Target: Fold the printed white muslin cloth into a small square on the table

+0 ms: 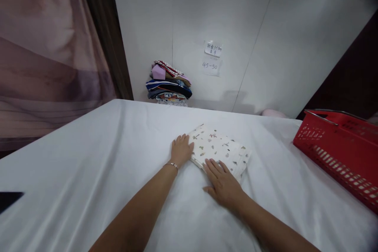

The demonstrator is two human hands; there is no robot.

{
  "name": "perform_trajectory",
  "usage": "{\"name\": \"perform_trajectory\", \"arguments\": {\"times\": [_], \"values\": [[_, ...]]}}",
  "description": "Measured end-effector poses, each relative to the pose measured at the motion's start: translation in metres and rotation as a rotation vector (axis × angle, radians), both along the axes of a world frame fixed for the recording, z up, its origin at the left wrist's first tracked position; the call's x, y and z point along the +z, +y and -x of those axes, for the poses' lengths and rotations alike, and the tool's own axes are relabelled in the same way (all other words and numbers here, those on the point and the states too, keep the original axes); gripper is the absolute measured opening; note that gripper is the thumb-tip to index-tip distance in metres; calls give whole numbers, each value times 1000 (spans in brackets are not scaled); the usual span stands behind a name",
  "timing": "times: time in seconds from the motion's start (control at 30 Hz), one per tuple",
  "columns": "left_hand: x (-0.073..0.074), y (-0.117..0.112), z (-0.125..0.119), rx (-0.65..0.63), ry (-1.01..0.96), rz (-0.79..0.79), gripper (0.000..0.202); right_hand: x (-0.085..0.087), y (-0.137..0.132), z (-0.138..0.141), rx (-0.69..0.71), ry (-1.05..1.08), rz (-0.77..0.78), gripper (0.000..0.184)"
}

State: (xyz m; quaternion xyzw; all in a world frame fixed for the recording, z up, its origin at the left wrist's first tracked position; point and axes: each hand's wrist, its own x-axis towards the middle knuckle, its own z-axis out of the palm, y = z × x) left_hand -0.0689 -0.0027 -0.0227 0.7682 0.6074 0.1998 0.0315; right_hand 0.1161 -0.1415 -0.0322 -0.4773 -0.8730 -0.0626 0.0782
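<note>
A folded white cloth (218,145) with a small scattered print lies flat in the middle of the white-covered table. At its left edge rests my left hand (181,149), fingers stretched out and the thumb side touching the cloth. My right hand (223,183) lies flat on the near edge of the cloth, its fingertips on the fabric and its thumb out to the left. Neither hand grips anything. A bracelet (173,164) circles my left wrist. The cloth's underside is hidden.
A red plastic basket (339,153) with metal handles stands on the right of the white sheet (141,138). Beyond the far edge, a stack of folded fabrics (169,82) leans near the wall. Handwritten paper labels (212,65) hang there. A curtain (50,59) drapes at left.
</note>
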Motion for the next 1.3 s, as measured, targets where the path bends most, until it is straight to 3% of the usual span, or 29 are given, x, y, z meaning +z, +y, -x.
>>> {"name": "perform_trajectory", "arguments": {"times": [0.1, 0.33, 0.5, 0.63, 0.8, 0.9, 1.0, 1.17, 1.3], "values": [[-5, -1, 3, 4, 11, -14, 45, 1, 1, 0, -1, 8, 9, 67], [8, -6, 3, -9, 57, 12, 44, 15, -5, -7, -91, 52, 137, 59], [14, -10, 2, -12, 78, 56, 46, 16, -18, -29, -163, 58, 104, 49], [19, -43, 10, -32, 123, 124, 53, 15, -28, -67, -122, 21, 107, 46], [30, -93, 32, -140, 145, 223, 56, 18, -46, -99, -217, 69, 145, 44], [41, -95, 34, -133, 172, 139, 50, 28, -46, -92, -268, 156, 187, 44], [46, -82, 20, -199, 127, -29, 48, 40, -29, -76, -318, 244, 166, 50], [26, -69, -8, -508, 106, -68, 54, 38, 11, -70, -491, 201, 143, 58], [5, -73, -8, -556, 107, -35, 56, 20, 18, -79, -580, 155, 242, 58]]}}
